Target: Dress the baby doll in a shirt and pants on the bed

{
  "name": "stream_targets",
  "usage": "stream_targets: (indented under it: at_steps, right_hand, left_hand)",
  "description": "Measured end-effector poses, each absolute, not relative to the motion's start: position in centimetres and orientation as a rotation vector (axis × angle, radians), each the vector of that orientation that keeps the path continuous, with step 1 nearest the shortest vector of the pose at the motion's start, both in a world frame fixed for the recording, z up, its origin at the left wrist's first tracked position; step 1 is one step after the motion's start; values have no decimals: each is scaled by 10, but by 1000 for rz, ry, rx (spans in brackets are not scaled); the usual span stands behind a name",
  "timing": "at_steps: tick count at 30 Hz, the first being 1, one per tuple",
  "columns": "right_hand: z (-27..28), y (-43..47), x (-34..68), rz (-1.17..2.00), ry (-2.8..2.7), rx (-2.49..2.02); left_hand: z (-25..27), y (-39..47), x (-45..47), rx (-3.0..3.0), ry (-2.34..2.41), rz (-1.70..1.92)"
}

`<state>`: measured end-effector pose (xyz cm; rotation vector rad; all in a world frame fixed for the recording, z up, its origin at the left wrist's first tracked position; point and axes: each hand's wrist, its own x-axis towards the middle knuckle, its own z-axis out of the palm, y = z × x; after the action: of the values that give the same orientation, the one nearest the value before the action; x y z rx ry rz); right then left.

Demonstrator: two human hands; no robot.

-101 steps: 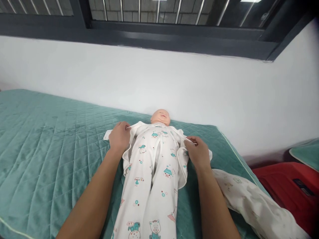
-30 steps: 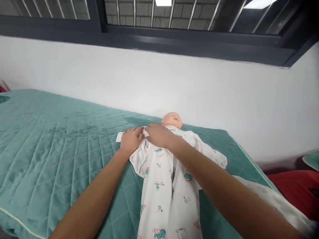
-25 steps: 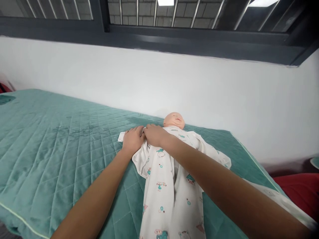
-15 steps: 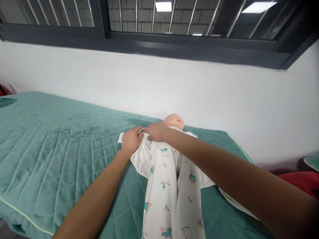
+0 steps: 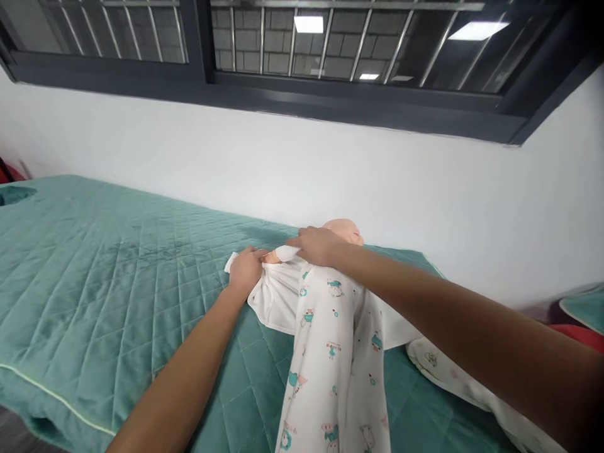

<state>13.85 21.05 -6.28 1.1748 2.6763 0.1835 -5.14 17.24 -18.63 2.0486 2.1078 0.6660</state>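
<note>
A baby doll point(image 5: 343, 229) lies on its back with its head near the wall. White printed trousers point(image 5: 325, 358) cover its legs and reach toward me. Beneath it a white garment point(image 5: 278, 299) is spread out to both sides. My left hand point(image 5: 247, 272) is closed on the garment's sleeve by the doll's hand point(image 5: 271, 257), which shows only in part. Pinched in the fingers of my right hand point(image 5: 317, 245) is a white inner sleeve point(image 5: 287, 253) on the doll's arm. My right forearm crosses over the doll's body.
The doll lies on a green quilted mattress cover point(image 5: 141, 277). Right of it is another white printed cloth point(image 5: 453, 371), partly under my arm. Behind are a white wall point(image 5: 264, 163) and a dark-framed barred window point(image 5: 283, 88). Something red point(image 5: 578, 333) lies at the far right.
My right hand has moved right, away from my left hand. The doll's hand and white inner sleeve now show between them. The doll's head has tilted right.
</note>
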Motion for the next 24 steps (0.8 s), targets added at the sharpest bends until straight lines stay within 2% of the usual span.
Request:
stream_targets:
  at_steps: [10,17,24]
  right_hand:
    - [-66,210,141,200,2719,1193]
    - [-81,218,130,-36,2771,1245]
    - [-94,220,122,-78,2807,1234]
  left_hand:
    - [-191,177,-54,2160,2124,682]
    - [-189,177,-55,2180,2192,636]
    - [-182,176,-49,2262,2288,530]
